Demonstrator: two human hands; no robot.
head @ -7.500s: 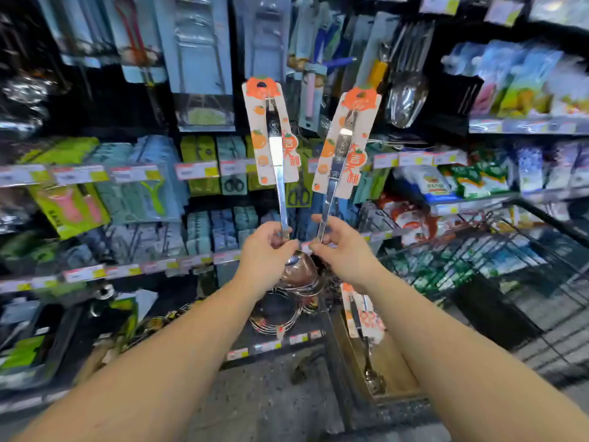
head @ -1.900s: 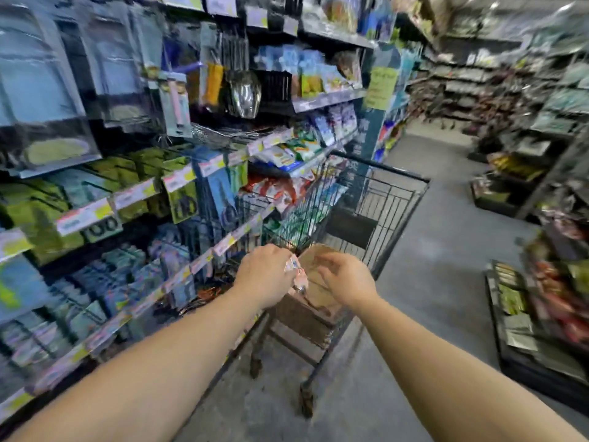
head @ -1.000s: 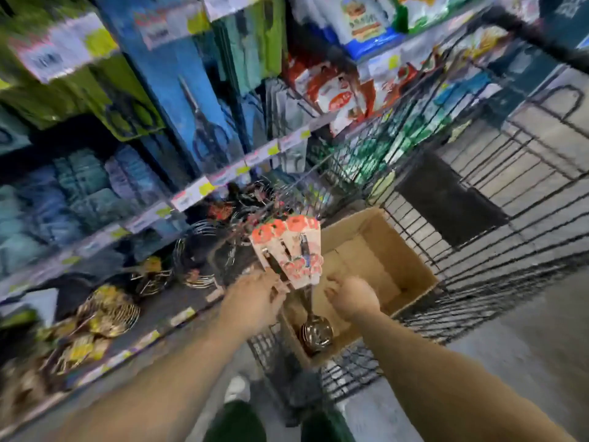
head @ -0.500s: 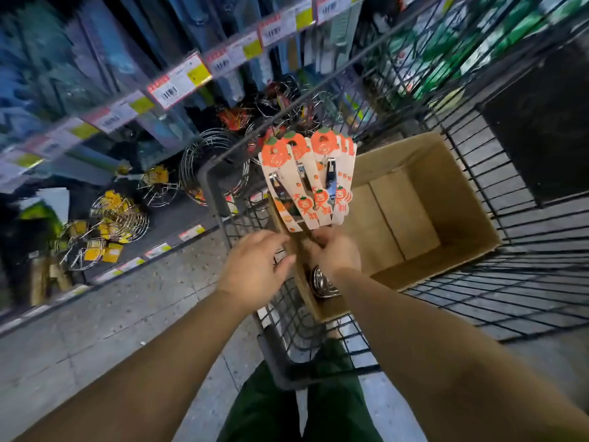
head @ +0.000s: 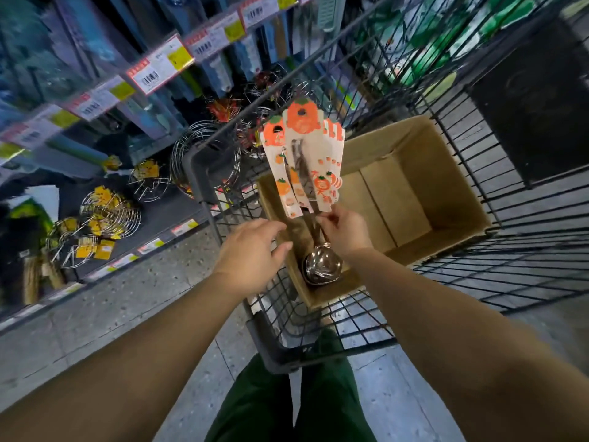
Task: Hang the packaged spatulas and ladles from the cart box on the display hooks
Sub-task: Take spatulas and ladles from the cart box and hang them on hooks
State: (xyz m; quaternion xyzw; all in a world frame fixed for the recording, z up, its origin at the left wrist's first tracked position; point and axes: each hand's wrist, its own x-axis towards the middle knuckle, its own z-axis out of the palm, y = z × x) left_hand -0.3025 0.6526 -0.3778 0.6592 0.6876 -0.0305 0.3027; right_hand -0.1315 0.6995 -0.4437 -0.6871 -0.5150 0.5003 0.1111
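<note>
Several packaged ladles (head: pixel 304 164) pinched in right hand (head: pixel 345 232) above cart box (head: pixel 414 193) — left hand (head: pixel 251 247) spread; next, hooks.

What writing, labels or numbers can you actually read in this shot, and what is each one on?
None reads in full.
White and orange card sleeves on the steel ladles, gripped by the right hand: large orange characters, motion-blurred, unreadable.
White, red and yellow shelf price tags: barcodes and print, too small.
Yellow tags on the wire racks: blurred.
</note>
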